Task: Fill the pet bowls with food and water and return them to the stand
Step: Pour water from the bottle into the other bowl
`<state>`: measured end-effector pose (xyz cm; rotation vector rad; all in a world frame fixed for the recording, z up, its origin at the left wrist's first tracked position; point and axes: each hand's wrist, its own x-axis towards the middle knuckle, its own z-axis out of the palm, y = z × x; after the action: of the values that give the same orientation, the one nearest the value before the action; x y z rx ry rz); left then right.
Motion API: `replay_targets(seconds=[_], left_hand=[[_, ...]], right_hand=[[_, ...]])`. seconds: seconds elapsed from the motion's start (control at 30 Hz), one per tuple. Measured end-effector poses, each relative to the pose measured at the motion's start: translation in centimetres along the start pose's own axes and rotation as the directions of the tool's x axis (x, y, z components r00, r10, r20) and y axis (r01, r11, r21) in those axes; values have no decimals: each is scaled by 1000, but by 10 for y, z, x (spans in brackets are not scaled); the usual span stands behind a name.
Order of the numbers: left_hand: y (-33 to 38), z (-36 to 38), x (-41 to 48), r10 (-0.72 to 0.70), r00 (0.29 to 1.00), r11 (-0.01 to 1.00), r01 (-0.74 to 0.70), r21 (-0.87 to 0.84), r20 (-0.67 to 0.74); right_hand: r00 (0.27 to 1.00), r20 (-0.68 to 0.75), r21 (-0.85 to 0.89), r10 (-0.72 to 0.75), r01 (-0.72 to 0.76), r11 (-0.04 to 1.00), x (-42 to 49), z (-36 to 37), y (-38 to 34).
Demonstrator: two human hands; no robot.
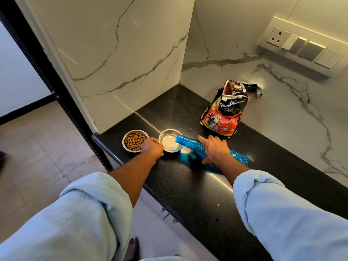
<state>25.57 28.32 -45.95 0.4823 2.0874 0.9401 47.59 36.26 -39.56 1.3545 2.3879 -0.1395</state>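
Two steel pet bowls stand on the black counter [188, 185] near its left end. The left bowl [134, 141] holds brown kibble. The right bowl [170, 141] holds a little water. My left hand [152, 147] grips the near-left rim of the right bowl. My right hand [213, 148] holds a blue plastic bottle [190, 143], tipped almost flat, with its open mouth over the right bowl's rim.
An opened dog food bag [226, 112] stands at the back of the counter, with one loose kibble [190, 129] near it. Marble walls close the corner. A switch panel [301, 46] is on the right wall. The counter's left edge drops to a tiled floor [37, 157].
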Motion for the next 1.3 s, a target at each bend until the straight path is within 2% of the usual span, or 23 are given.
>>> replay_targets(seconds=[0.73, 1.3], left_hand=[[1, -5, 2, -20, 1000, 1000, 20, -19, -7], [-5, 8, 6, 4, 1000, 1000, -3, 11, -21]], right_hand=[[997, 70, -80, 21, -15, 997, 3, -4, -6], [994, 103, -67, 36, -29, 997, -3, -1, -2]])
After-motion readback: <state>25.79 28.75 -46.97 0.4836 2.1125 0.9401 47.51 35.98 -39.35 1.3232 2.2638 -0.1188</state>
